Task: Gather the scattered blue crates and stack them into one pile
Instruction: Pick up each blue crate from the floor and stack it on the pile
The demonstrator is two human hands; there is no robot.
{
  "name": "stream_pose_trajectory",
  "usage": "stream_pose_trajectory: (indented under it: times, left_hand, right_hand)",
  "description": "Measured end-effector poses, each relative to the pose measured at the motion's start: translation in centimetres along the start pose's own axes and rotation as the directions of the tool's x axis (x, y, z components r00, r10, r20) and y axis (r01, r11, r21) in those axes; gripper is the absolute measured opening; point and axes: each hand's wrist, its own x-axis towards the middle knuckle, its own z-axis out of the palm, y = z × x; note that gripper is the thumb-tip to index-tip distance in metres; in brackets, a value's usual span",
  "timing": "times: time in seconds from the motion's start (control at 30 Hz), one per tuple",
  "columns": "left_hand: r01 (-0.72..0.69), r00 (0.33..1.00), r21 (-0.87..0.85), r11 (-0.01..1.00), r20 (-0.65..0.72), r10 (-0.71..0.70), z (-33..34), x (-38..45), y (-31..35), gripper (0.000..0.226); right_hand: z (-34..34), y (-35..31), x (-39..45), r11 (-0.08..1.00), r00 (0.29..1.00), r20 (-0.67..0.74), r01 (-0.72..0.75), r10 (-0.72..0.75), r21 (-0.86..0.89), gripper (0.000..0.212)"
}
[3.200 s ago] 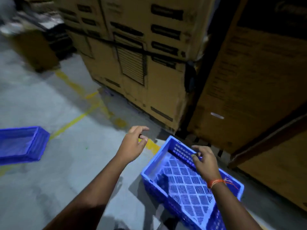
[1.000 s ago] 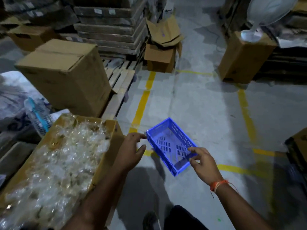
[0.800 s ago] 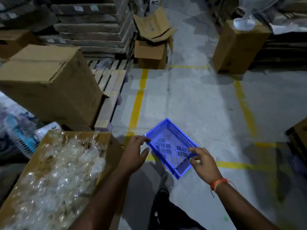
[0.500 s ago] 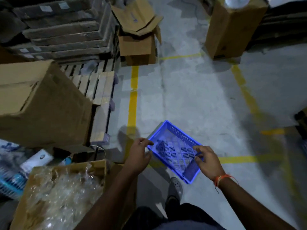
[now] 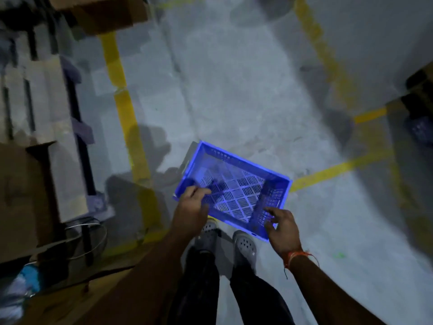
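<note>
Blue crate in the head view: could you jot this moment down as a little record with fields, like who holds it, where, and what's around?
item: blue crate, slotted base, nothing inside
left hand: grips the near-left rim
right hand: grips the near-right corner
crate position: tilted, in front of the person, above the feet
floor: grey concrete with yellow lines
left side: cardboard boxes
stack: not in view
image quality: blurred

No legible text anywhere (blue crate (image 5: 234,184) and boxes too blurred).
</note>
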Motion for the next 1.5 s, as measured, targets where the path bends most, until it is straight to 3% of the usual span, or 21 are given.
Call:
stream_pose_trajectory:
  times: [0.17,0.37,0.5,0.7,0.8,0.97,1.23,1.5]
  left_hand:
    - [0.144,0.989,0.074,0.987,0.032,-0.147,7.0,4.6,-7.3,0.043]
    - [0.239,0.97,0.2,0.95,0.002,-0.244,13.7,9.3,-14.6,0.044]
    - [0.276,0.96,0.326,0.904,-0.042,-0.278,16.6,12.3,-17.9,0.051]
    - [0.343,0.938,0.373,0.862,-0.091,-0.334,17.3,16.1,-20.8,0.056]
    - [0.357,0.926,0.383,0.852,-0.025,-0.377,17.1,17.3,-22.1,0.057]
    - [0.411,0.871,0.404,0.817,0.09,-0.482,17.2,18.8,-24.0,0.058]
    - [0.265,0.927,0.385,0.884,0.151,-0.344,15.5,19.8,-26.2,0.049]
    - [0.244,0.95,0.315,0.917,0.114,-0.292,8.9,15.5,-19.3,0.047]
  right_hand:
    - [6.5,6.5,4.9,0.982,0.982,-0.006,-0.187,0.187,0.005,0.037]
    - [10.6,13.5,10.2,0.946,0.951,-0.076,-0.308,0.301,-0.101,0.041]
    - [12.0,16.4,12.6,0.916,0.929,-0.131,-0.366,0.347,-0.166,0.045]
    - [13.5,19.1,15.5,0.882,0.899,-0.116,-0.437,0.422,-0.18,0.046]
    - [14.5,20.0,16.5,0.874,0.888,-0.104,-0.46,0.449,-0.157,0.043]
    - [15.4,21.8,17.9,0.845,0.846,-0.009,-0.533,0.533,0.038,0.028]
    - [14.3,23.4,17.8,0.824,0.828,0.014,-0.559,0.56,0.092,0.015]
    - [7.1,17.7,13.6,0.857,0.853,-0.082,-0.511,0.515,0.067,0.02]
